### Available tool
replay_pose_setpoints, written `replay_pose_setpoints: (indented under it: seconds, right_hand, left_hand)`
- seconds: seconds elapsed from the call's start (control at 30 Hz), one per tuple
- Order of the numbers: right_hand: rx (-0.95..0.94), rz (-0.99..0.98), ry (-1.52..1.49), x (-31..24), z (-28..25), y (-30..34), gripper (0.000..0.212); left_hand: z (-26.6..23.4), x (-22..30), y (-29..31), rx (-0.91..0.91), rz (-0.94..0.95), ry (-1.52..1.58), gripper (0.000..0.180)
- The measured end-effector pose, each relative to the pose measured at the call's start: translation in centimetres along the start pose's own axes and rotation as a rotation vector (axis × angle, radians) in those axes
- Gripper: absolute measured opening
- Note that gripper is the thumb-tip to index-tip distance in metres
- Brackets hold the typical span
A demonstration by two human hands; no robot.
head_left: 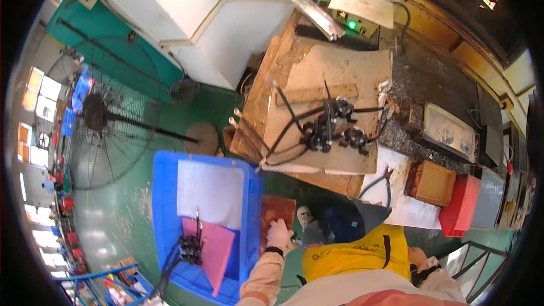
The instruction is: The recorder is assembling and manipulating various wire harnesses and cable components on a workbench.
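Note:
My left hand (279,234), in a pale glove with a dark band at the wrist, is low beside the blue crate's right wall. Its fingers are bent around something small that I cannot make out, above a reddish-brown board (277,209). My right hand (429,263) shows only partly at the lower right, near the yellow apron (357,258); its fingers are hidden. Inside the blue crate (253,215) lie a pink sheet (212,249), a white sheet (209,190) and black parts with cables (191,248). More black cabled parts (326,130) are piled on cardboard on the bench.
Dark-handled pliers (387,177) lie at the bench's near edge. To the right stand a wooden-framed tray (433,183), a red bin (460,204) and a pale rectangular pan (450,130). A box with a green light (352,25) is at the back. A large fan (96,111) stands left.

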State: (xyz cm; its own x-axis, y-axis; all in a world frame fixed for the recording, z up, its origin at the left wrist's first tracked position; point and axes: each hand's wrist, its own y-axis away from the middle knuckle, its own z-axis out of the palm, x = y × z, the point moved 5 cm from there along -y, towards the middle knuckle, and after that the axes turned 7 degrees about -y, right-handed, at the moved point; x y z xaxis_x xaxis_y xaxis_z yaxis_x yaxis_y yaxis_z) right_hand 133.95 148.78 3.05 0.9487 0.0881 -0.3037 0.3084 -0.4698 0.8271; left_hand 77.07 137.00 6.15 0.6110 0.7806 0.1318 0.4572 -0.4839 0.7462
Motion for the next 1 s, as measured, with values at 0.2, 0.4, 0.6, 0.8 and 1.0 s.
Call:
replay_pose_setpoints:
  seconds: [0.2, 0.4, 0.6, 0.8, 1.0]
  right_hand:
    - [0.377, -0.558, -0.101, -16.2, -5.2, 5.3, 0.023]
    - [0.291, -0.703, -0.265, -18.3, -10.3, 10.2, 0.022]
    - [-0.624, -0.209, 0.201, -4.0, -12.3, 16.1, 0.05]
    - [-0.154, -0.811, 0.743, -24.6, -21.8, 23.3, 0.042]
    - [-0.226, -1.291, -0.263, -33.7, -8.9, 13.6, 0.022]
  left_hand:
    - [1.4, -1.1, -1.5, 0.194, 0.049, 0.051, 0.039]
    - [2.6, 0.7, 5.7, 0.346, 0.209, 0.298, 0.018]
    - [6.9, -2.6, 16.6, -0.11, 0.374, 0.215, 0.025]
    - [1.9, -0.4, 22.4, -0.125, 0.376, 0.575, 0.024]
    - [-3.9, 6.4, 21.1, 0.149, 0.683, 1.769, 0.028]
